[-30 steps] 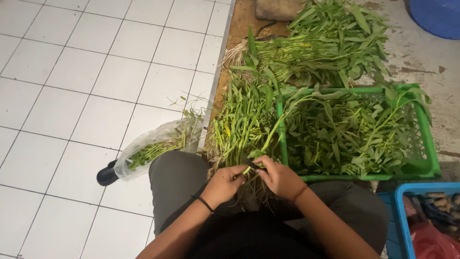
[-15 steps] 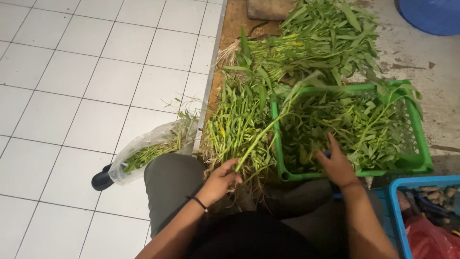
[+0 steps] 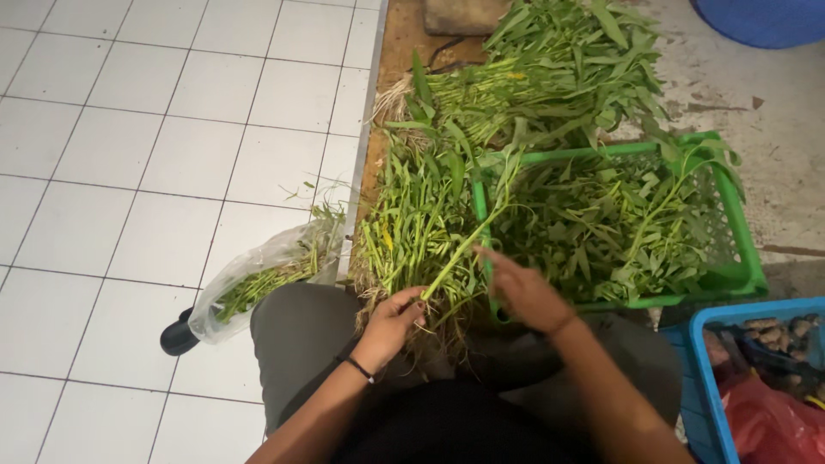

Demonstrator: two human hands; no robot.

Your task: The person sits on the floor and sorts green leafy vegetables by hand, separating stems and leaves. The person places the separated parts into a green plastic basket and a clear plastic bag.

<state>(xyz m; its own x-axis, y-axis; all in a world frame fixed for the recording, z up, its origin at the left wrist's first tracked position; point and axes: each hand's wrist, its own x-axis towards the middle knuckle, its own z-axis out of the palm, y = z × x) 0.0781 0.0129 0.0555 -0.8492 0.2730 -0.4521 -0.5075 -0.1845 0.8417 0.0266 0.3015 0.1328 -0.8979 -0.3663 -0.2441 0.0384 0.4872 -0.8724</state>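
Two bare hands are working one leafy green stalk (image 3: 460, 249): the left hand (image 3: 394, 320) is pinching its root end with fingers closed, just above the lap, while the right hand (image 3: 524, 290) is reaching along the stem with fingers loosely spread, touching it beside the green plastic crate (image 3: 746, 258). Doing this well is probably meaning keeping the left pinch firm near the roots and sliding the right hand smoothly. Loose bundles of greens (image 3: 412, 228) are lying nearby.
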